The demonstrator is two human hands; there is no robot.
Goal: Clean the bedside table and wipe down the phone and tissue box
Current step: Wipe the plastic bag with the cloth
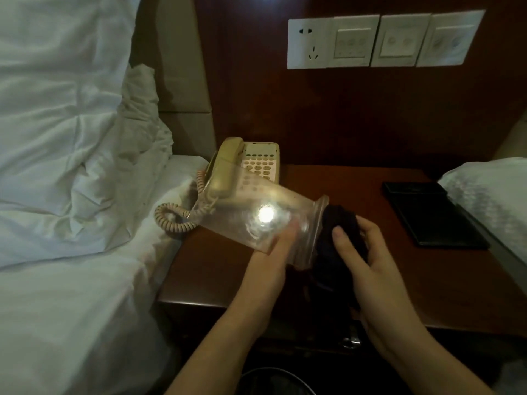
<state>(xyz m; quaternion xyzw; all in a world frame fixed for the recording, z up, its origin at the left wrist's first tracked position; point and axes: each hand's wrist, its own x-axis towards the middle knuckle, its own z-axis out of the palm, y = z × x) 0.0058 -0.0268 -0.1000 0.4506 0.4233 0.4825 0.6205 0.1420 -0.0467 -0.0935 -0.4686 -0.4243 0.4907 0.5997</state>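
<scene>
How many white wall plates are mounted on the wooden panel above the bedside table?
4, in one row on the panel: a power socket leftmost, then three switch plates to its right. None appears hidden.

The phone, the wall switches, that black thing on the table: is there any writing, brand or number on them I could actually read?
None can be read.
Phone: keypad buttons show, their numbers too blurred.
Switch plates: faint round marks only, no legible labels.
Wall socket: pin holes, no text.
Black folder: plain and dark, no print visible.
Clear container in the hands: glare, no label.
</scene>
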